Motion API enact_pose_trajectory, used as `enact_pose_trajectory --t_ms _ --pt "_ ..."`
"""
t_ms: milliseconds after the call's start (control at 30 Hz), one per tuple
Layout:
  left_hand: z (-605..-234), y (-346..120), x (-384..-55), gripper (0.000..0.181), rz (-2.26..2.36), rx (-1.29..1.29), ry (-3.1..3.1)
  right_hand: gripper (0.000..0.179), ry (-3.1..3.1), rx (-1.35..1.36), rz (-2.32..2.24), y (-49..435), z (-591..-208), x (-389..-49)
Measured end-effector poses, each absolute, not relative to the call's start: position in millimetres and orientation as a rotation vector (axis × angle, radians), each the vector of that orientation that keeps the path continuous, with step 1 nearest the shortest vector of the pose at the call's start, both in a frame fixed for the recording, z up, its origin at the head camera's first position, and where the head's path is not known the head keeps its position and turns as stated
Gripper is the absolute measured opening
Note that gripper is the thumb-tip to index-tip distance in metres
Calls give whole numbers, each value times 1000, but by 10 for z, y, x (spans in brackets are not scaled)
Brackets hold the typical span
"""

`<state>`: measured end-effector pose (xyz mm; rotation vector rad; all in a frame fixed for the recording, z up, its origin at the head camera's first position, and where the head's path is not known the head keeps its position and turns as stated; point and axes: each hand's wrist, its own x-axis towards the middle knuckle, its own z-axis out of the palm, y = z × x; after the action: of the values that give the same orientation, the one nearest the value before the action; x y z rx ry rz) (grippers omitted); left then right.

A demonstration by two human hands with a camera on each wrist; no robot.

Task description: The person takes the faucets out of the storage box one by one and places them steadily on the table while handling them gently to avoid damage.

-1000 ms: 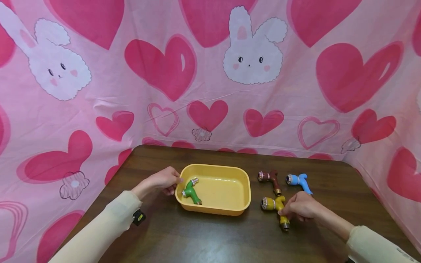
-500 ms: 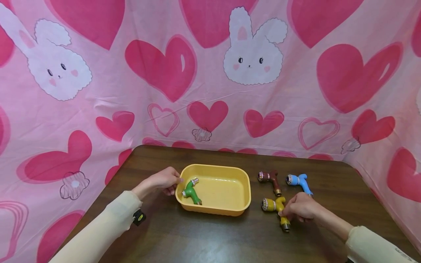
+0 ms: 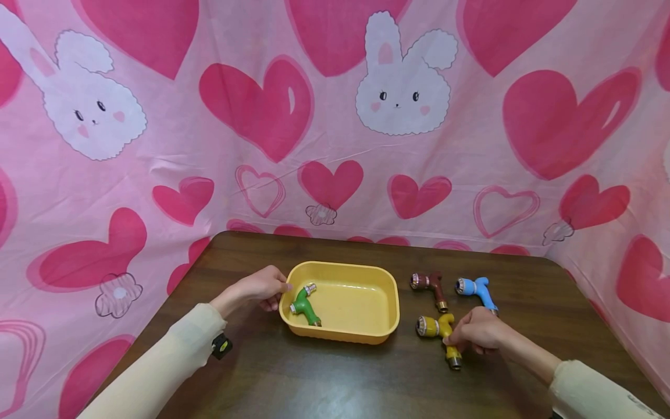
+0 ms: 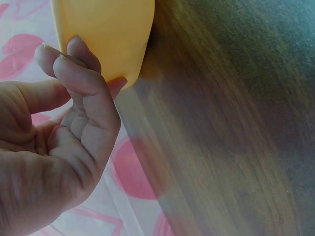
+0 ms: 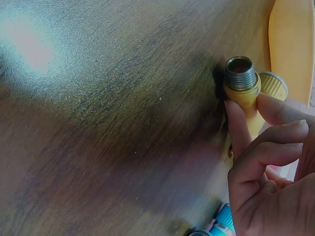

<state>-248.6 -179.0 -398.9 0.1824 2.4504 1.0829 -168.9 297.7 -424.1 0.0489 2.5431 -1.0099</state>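
Note:
A yellow plastic basin stands on the table, and a green tap lies inside it at the left end. My left hand pinches the basin's left rim between thumb and fingers; the left wrist view shows those fingers curled at the basin wall. On the right, my right hand pinches a yellow tap lying on the table. In the right wrist view, thumb and forefinger sit on either side of its body, just behind the threaded metal end.
Behind the yellow tap lies a dark red tap. A blue tap lies to its right, just beyond my right hand. The brown wooden table meets a pink heart-patterned cloth at its back and sides.

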Motion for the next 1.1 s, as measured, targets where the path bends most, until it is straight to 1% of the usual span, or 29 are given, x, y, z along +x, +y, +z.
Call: enact_pose_trajectory --t_ms 367,833,1100 --pt "-3976 -1777 -2490 22 1086 166 2450 17 2534 33 -1018 2988 -4238 -1676" --pt "-3993 -1766 -2483 22 1089 165 2453 18 2498 -67 -1054 3029 -4251 -1654" --pt "-4003 -1765 -2482 22 1098 155 2452 25 2478 -90 -1023 3050 -4226 -1658"
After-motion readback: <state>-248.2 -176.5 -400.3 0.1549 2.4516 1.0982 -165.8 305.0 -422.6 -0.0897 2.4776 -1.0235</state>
